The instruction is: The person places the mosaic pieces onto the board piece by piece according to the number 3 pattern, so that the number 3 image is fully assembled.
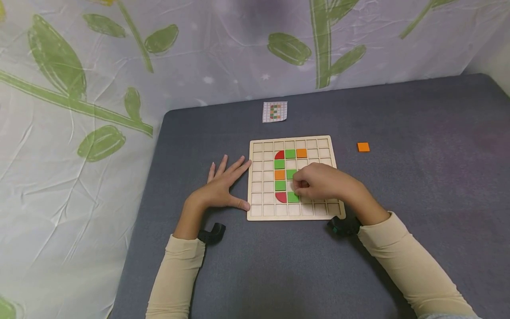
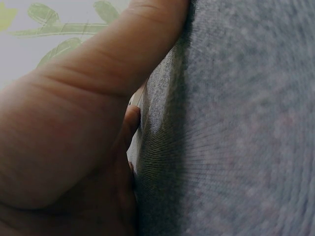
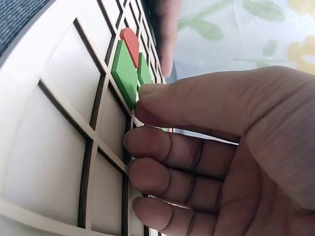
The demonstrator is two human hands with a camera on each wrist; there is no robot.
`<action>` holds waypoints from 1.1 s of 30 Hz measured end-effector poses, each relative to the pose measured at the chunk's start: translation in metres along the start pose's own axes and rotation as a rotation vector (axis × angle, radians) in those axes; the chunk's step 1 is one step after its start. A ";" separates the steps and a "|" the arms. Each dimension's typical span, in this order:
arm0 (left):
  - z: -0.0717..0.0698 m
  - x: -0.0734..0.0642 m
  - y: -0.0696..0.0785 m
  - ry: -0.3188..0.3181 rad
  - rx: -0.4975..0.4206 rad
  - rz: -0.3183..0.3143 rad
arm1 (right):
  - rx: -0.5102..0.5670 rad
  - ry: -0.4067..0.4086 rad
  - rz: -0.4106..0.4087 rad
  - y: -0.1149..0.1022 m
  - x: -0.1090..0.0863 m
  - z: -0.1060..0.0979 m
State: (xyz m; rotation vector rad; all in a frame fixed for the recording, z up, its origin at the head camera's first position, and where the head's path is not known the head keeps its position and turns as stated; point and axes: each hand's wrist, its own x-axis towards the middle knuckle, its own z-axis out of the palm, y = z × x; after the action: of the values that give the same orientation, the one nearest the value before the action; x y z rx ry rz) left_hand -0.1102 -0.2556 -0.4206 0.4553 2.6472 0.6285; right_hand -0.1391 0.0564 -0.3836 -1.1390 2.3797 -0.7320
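Note:
A wooden grid board (image 1: 311,210) lies on the table, with red quarter-round, green and orange square tiles set in its cells. Over the board's middle, my right hand (image 1: 322,180) has its fingers curled. In the right wrist view the thumb tip (image 3: 151,91) is right at the edge of a green tile (image 3: 125,73) in the lower row; I cannot tell whether thumb and index pinch it. My left hand (image 1: 217,188) is spread at the board's left side, its thumb and fingertips at the edge. In the left wrist view, that thumb (image 2: 113,54) fills much of the picture.
A small printed pattern card (image 1: 275,111) lies behind the board, showing a similar coloured figure. One loose orange tile (image 1: 363,147) sits to the right. The dark grey table (image 1: 259,266) meets a leaf-patterned cloth (image 1: 223,53) at the back and left.

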 end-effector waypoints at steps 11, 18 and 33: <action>0.000 -0.001 -0.001 -0.004 -0.007 0.000 | 0.059 -0.024 -0.006 0.000 -0.002 -0.003; -0.001 -0.001 0.000 -0.003 -0.007 0.006 | 0.107 -0.074 0.005 0.003 -0.006 -0.012; -0.001 -0.001 0.000 -0.007 -0.007 0.008 | -0.007 0.222 0.302 0.041 -0.038 -0.055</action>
State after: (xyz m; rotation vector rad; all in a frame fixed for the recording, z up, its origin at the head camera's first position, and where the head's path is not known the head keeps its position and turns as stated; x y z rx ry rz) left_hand -0.1099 -0.2563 -0.4194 0.4652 2.6369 0.6369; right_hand -0.1715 0.1237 -0.3605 -0.7061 2.6586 -0.7774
